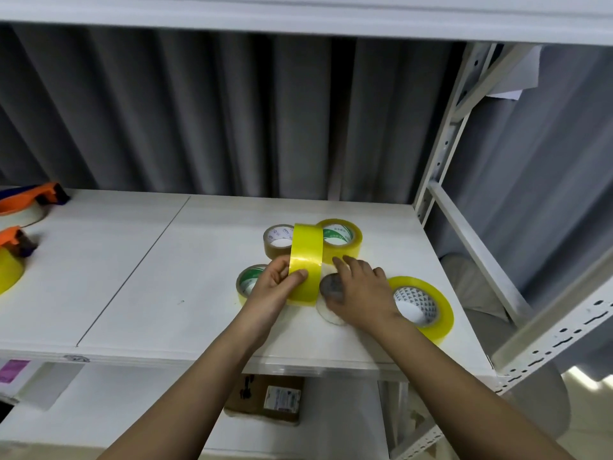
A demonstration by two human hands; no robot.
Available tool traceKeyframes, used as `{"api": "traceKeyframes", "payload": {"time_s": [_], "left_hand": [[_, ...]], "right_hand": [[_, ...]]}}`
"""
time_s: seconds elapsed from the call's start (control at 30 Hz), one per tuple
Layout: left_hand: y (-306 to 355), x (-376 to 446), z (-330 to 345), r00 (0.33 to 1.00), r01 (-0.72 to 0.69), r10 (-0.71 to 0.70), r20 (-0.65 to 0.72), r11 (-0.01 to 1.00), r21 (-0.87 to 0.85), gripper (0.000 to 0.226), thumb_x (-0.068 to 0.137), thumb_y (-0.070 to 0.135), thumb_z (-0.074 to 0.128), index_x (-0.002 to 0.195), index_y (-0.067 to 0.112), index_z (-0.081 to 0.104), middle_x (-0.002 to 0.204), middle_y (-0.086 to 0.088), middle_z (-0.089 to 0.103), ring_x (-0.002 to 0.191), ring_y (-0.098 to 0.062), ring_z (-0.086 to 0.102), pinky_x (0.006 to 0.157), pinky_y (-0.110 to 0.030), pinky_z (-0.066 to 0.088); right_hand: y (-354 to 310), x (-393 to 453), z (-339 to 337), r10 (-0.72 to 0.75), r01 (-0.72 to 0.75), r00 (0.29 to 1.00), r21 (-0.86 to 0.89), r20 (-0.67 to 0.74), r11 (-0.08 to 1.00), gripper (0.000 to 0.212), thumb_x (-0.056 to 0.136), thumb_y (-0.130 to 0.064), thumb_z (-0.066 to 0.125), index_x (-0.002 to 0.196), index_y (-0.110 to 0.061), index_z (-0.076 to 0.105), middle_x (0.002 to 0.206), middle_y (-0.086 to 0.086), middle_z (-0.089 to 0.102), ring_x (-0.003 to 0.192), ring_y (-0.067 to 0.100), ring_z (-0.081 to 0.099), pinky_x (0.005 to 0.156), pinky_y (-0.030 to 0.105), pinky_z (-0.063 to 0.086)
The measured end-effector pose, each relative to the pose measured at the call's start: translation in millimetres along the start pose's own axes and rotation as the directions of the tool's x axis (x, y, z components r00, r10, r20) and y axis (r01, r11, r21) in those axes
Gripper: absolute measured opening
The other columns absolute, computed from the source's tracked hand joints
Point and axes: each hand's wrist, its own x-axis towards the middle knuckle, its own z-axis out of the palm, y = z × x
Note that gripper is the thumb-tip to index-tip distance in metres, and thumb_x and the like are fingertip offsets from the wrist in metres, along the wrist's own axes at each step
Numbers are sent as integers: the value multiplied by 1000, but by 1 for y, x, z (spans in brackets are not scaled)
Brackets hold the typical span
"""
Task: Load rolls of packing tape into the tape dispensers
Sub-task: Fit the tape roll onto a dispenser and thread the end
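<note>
Nearest the viewer, two bare forearms reach forward over the front edge of the white laminate desk (pixel 132 260).

The left hand (pixel 272 287) grips an upright yellow roll of packing tape (pixel 306 263). The thumb curls across the tape band and the fingers (pixel 277 272) close round its left side, which holds the roll on edge, lifted or just touching the desk; contact cannot be confirmed.

The right hand (pixel 361 293) lies just right of that roll, fingers loosely extended over a pale, whitish roll (pixel 328 315) lying flat. It appears to rest on it, probably to steady it; a firm grip cannot be confirmed.

Spare rolls lie flat around the hands, within reach: a yellow roll with a patterned white core (pixel 421 307) on the right, and a roll with a green-printed core (pixel 248 282) on the left. Farther back lie a brown roll (pixel 277 242) and a second yellow roll with green print (pixel 341 237).

At the far left edge, well apart from the rolls, two orange-handled tape dispensers (pixel 20 240) (pixel 31 197) already appear loaded; the held roll would need carrying across to that side.
</note>
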Motion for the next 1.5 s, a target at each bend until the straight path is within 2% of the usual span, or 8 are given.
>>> {"api": "traceKeyframes", "payload": {"time_s": [0.07, 0.17, 0.37, 0.47, 0.73, 1.1, 1.23, 1.5], "left_hand": [[0, 1, 2, 1000, -17, 17, 15, 1000, -12, 20, 95, 7, 51, 105, 22, 60, 92, 9, 67, 75, 9, 63, 64, -7, 48], [0, 2, 8, 996, -56, 56, 69, 998, 6, 21, 93, 3, 53, 108, 17, 59, 97, 4, 68, 83, 4, 64, 69, -10, 48], [-5, 0, 16, 980, -130, 119, 161, 990, 60, 33, 83, 20, 68, 114, 20, 60, 116, -1, 67, 114, -13, 60, 94, -27, 49], [-6, -3, 17, 973, -146, 119, 199, 981, 125, 31, 85, 12, 68, 113, 22, 61, 118, 2, 65, 119, -11, 56, 99, -29, 47], [4, -7, 29, 996, -20, 9, 93, 992, 126, 10, 92, 9, 57, 101, 14, 60, 101, 0, 66, 99, -8, 61, 87, -13, 46], [-2, -5, 50, 1000, -10, 8, 21, 995, 101, 28, 86, 23, 68, 107, 6, 62, 101, -17, 67, 97, -21, 64, 90, -31, 51], [-2, -8, 42, 997, -69, 66, 31, 993, 97, 16, 90, 9, 60, 106, 8, 61, 90, 0, 67, 86, -5, 64, 77, -15, 51], [13, 6, -47, 967, -232, 140, 212, 826, 514, 16, 85, 28, 67, 100, 24, 63, 94, 6, 67, 87, -7, 64, 82, -26, 52]], "right_hand": [[2, -2, -21, 133, -55, 973, 366, -190, 929, 41, 93, -30, 49, 132, -16, 53, 129, 7, 54, 115, 27, 52, 93, 38, 41], [-4, -8, -64, 296, -150, 953, 948, 63, 280, 23, 98, -29, 47, 100, -16, 67, 96, -1, 66, 89, 16, 63, 77, 22, 50], [-4, -13, -72, 17, -258, 965, 954, 263, -153, 6, 91, -21, 60, 95, -18, 63, 88, 2, 68, 86, 17, 65, 80, 31, 52], [1, -16, -67, 1, -302, 949, 912, 315, -277, 30, 85, -26, 64, 104, -3, 62, 99, 16, 62, 91, 25, 61, 77, 35, 49], [13, -26, -53, -9, -223, 973, 928, 231, -298, 15, 95, -14, 53, 100, -10, 66, 85, 4, 72, 78, 16, 66, 60, 22, 52], [26, -30, -49, -44, -286, 958, 941, 283, -183, 27, 94, -21, 54, 116, -9, 62, 116, 18, 67, 105, 31, 65, 94, 45, 48], [12, -29, -50, -40, -224, 975, 956, 220, -192, 27, 93, -17, 56, 118, -10, 62, 107, 8, 71, 93, 19, 68, 70, 24, 53], [-49, -7, -45, 73, -213, 968, 938, 241, -272, 18, 87, -18, 63, 104, -15, 67, 101, 7, 70, 94, 21, 64, 93, 41, 47]]}}
